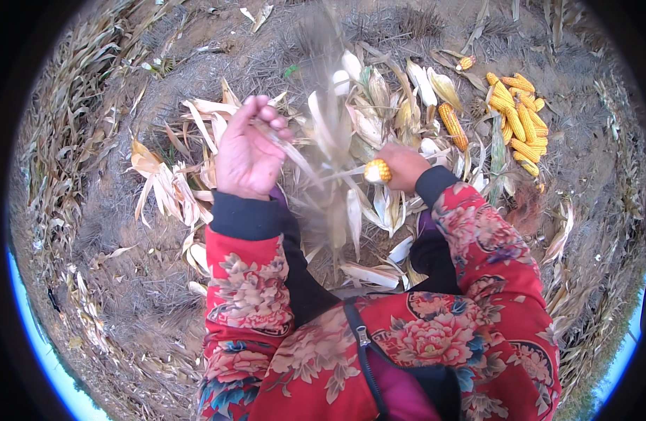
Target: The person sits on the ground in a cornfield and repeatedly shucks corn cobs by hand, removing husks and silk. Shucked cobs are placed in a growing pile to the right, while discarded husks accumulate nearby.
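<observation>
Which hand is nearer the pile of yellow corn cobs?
Right. The right hand, holding a cob, is left of the pile; the left hand is farther left.

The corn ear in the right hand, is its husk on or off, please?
Off where the corn ear shows: bare yellow kernels. Inside the right hand, I cannot tell.

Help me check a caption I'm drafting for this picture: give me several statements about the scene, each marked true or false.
1. The right hand holds a corn cob. True.
2. The pile of yellow cobs lies to the left of both hands. False: it lies to their right.
3. The left hand holds a yellow cob. False: only a husk strip shows at its curled fingers.
4. The sleeves are plain blue. False: they are red with flowers.
5. A loose cob lies apart from the pile. True.
</observation>
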{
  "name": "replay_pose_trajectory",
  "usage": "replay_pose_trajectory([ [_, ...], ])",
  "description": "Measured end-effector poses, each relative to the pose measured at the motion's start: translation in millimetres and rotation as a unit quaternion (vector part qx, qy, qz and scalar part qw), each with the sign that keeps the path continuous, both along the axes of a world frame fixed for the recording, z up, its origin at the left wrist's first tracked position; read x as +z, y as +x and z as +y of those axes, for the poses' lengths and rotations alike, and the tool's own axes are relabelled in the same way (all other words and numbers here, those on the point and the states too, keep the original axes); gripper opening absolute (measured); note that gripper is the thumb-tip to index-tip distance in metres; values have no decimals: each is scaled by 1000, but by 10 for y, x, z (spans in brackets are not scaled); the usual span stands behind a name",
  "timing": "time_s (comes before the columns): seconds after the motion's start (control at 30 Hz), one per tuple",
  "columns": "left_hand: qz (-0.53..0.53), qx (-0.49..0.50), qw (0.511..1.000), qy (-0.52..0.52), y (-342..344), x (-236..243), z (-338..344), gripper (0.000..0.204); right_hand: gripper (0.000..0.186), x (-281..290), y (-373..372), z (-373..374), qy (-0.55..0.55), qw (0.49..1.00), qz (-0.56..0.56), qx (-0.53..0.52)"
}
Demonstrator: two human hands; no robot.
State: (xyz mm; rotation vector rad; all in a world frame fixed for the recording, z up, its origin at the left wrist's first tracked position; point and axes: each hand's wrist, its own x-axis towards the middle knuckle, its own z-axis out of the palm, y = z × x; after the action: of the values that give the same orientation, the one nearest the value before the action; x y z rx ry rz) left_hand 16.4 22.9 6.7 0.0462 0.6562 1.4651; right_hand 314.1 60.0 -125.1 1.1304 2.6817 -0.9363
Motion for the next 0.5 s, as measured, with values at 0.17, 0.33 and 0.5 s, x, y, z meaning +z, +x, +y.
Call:
replay_pose_trajectory([
  [0.17, 123, -149, 981, -30, 433, -135, -97, 22, 44, 1328, -89, 160, 98, 984, 145, -10],
  [0.33, 25, -248, 968, -3, 1020, -3, -164, 51, 27, 1926, -268, -257, 372, 917, 144, 19],
  [0.5, 26, -256, 965, 47, 1028, -53, -199, 54, 34, 1719, -247, -410, 278, 918, 276, -66],
])
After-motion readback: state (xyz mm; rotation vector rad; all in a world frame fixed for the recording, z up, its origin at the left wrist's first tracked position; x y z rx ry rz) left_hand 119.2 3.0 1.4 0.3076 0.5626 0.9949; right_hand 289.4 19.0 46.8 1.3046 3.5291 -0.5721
